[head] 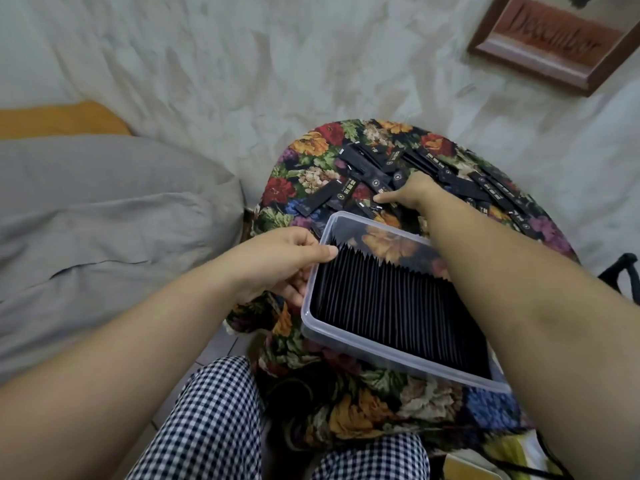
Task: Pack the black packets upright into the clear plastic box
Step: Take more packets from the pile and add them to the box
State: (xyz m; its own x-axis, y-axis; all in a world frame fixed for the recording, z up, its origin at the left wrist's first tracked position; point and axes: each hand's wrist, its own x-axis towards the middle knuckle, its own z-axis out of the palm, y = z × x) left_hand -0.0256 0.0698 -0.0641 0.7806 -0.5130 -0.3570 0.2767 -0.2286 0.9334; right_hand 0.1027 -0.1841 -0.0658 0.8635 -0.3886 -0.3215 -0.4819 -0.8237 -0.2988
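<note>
A clear plastic box lies on a floral-cloth table, mostly filled with a row of black packets standing upright. Its far end holds no packets and the cloth shows through. My left hand grips the box's left rim, thumb on top by the first packets. My right hand reaches past the box's far end onto a scatter of loose black packets, fingers curled on one; the hand hides the packet it touches.
The floral-cloth table is small and round, with loose packets spread across its far half. A grey cushion lies at left, a framed sign at top right, and my checked trouser legs below.
</note>
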